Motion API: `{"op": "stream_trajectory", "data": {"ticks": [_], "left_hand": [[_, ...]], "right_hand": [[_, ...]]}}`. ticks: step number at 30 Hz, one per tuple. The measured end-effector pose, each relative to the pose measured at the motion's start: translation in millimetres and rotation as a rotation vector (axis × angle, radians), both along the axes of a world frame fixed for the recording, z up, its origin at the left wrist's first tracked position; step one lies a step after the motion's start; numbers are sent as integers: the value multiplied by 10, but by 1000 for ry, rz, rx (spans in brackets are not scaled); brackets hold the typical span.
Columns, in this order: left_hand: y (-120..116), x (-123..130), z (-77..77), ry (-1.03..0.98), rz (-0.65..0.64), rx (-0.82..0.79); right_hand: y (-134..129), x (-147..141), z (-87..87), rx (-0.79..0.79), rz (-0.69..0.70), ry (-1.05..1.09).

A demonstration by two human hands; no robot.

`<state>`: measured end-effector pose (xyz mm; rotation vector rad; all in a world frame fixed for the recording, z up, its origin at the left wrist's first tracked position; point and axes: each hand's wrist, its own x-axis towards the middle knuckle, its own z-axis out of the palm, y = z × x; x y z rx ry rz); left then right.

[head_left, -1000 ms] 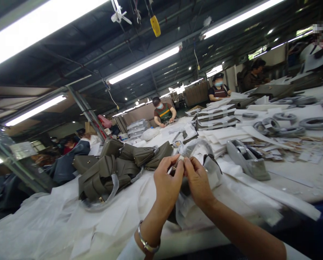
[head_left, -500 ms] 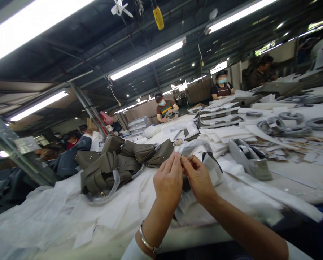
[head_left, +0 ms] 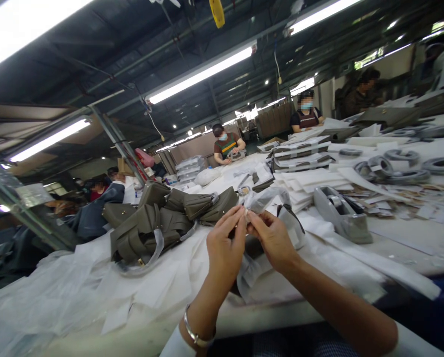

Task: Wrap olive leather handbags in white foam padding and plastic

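My left hand [head_left: 225, 243], with a silver bangle at its wrist, is closed in a pinch at the centre. My right hand [head_left: 276, 240] pinches from the other side, its fingertips meeting the left ones. A small whitish bit shows between the fingertips, too small to name. Just behind and below the hands lies a dark item wrapped in clear plastic [head_left: 294, 228], partly hidden by them. Left of my hands sits a pile of olive-grey bags [head_left: 147, 230], some with plastic-wrapped handles.
White sheets [head_left: 169, 277] cover the near table. A grey open holder [head_left: 341, 215] stands to the right, with rolls [head_left: 380, 167] beyond it. Flat stacked pieces [head_left: 299, 156] lie farther back. A person [head_left: 227, 146] works across the table; another person [head_left: 306, 116] is behind.
My fingertips have shifted slightly and the small whitish bit shows more between them. My left hand has moved a little left. The view has tilted slightly down.
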<state>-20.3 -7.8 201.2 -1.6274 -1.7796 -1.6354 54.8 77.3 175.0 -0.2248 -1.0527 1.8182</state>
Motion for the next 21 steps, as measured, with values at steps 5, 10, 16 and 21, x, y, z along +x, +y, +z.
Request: {"op": "stream_trajectory", "data": {"ticks": [5,10,16,21], "left_hand": [[14,-143,146,-317,-140,-117],[46,-202,192,-347,-186,-218],[82,-179,104,-543,-260,-208],[76,-249,49,-539,-179,-127]], "right_hand": [[69,-12,-27,51,34,21],[71,-23,-5,104,-9,-11],[212,233,3,403,-41,-201],[1093,1056,-289,749,-615,-659]]}}
